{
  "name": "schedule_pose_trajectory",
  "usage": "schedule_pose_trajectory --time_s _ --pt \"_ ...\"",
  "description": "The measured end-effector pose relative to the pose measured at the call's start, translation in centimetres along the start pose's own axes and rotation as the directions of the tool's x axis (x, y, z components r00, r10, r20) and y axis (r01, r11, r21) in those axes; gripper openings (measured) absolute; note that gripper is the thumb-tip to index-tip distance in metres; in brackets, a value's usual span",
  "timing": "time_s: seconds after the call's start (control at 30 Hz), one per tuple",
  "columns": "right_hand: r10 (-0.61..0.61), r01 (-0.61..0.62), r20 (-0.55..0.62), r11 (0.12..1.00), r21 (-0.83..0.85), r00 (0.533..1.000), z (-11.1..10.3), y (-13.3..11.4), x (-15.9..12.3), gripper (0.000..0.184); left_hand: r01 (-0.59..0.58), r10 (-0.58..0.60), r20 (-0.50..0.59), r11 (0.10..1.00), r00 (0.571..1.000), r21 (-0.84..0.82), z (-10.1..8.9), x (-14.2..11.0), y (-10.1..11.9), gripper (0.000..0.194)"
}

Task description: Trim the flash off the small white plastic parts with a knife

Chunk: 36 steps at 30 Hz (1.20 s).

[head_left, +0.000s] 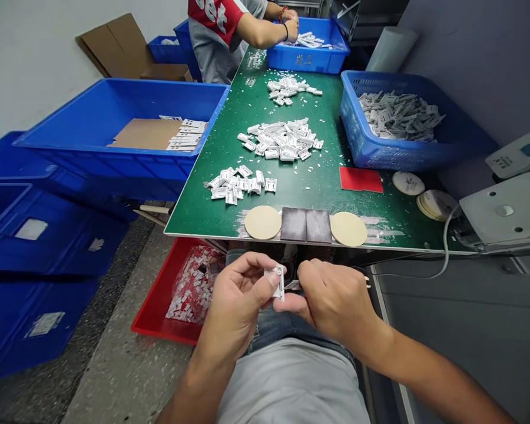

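Observation:
In front of my body, below the table edge, my left hand (249,288) pinches a small white plastic part (278,282) between thumb and fingers. Close on its right, my right hand (335,294) is closed around a small hand tool (292,285), whose metal tip points toward the part. Most of that tool is hidden in the fist; two pale ends stick out on the far side. Similar white parts lie on the green table in a near pile (236,185), a middle pile (287,141) and a far pile (287,88).
Pale round discs (262,222) and dark square plates (306,225) line the table edge. A blue basket (362,147) of parts stands right, a blue bin (128,85) left. Below is a red tray (154,312) with scraps. A co-worker's hands (290,26) are over a far bin (307,59).

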State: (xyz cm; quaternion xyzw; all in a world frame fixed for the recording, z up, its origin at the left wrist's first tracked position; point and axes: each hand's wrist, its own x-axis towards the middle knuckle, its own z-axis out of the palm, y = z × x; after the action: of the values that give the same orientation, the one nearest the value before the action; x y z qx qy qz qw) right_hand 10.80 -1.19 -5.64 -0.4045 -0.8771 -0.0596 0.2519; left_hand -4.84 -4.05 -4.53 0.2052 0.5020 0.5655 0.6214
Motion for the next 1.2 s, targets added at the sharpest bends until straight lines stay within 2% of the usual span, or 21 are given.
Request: schedule_pose_trajectory --time_s 0.57,0.63,0.7,0.77,0.8,0.83,0.9,0.97,1.0,1.03,1.1,1.17,1.2 --pt "0.009 -0.008 -0.015 0.999 0.044 1.000 0.2 0.1 -0.5 0.059 -0.017 0.017 -0.014 1.000 1.000 -0.005 0.3 0.0 -0.5 0.020" --pt "0.008 -0.006 -0.015 0.996 0.093 1.000 0.3 0.2 -0.6 0.058 -0.025 0.025 -0.007 1.000 1.000 -0.001 0.3 0.1 -0.6 0.019" --pt "0.000 -0.003 0.014 0.968 0.249 1.000 0.4 0.3 -0.7 0.057 -0.049 0.050 -0.017 0.999 0.999 0.022 0.3 0.2 -0.7 0.018" --pt "0.033 -0.082 0.105 0.861 0.501 0.994 0.3 0.3 -0.7 0.054 -0.114 0.117 -0.041 0.990 0.992 0.079 0.2 0.3 -0.9 0.016" --pt "0.065 -0.173 0.193 0.762 0.624 0.979 0.2 0.3 -0.7 0.051 -0.161 0.167 -0.047 0.980 0.985 0.113 0.2 0.3 -1.0 0.014" --pt "0.091 -0.285 0.297 0.637 0.716 0.950 0.0 0.2 -0.7 0.046 -0.211 0.218 -0.036 0.967 0.975 0.140 0.2 0.2 -1.1 0.013" --pt "0.091 -0.485 0.488 0.367 0.794 0.868 -0.3 0.1 -0.5 0.037 -0.280 0.275 0.053 0.950 0.960 0.137 0.1 0.1 -1.2 0.014" --pt "0.040 -0.575 0.576 0.148 0.805 0.817 -0.6 0.1 -0.2 0.034 -0.244 0.231 0.171 0.968 0.958 0.065 0.0 0.0 -1.2 0.019" --pt "0.018 -0.585 0.586 0.082 0.807 0.810 -0.8 0.1 -0.2 0.035 -0.188 0.180 0.222 0.982 0.958 0.016 -0.1 0.0 -1.2 0.022" --pt "0.001 -0.590 0.591 0.052 0.806 0.807 -0.9 0.1 -0.1 0.036 -0.119 0.124 0.257 0.992 0.959 -0.034 -0.1 0.1 -1.2 0.025" --pt "-0.014 -0.589 0.593 0.087 0.803 0.805 -1.2 0.2 -0.1 0.035 -0.007 0.042 0.267 0.992 0.963 -0.127 -0.1 0.1 -1.1 0.021" --pt "0.010 -0.537 0.550 0.236 0.810 0.835 -1.5 0.4 -0.2 0.031 0.029 0.024 0.253 0.978 0.967 -0.205 -0.1 0.3 -1.0 0.014" --pt "0.033 -0.475 0.494 0.339 0.812 0.869 -1.5 0.5 -0.3 0.030 0.033 0.027 0.249 0.973 0.968 -0.230 -0.1 0.3 -1.0 0.012"
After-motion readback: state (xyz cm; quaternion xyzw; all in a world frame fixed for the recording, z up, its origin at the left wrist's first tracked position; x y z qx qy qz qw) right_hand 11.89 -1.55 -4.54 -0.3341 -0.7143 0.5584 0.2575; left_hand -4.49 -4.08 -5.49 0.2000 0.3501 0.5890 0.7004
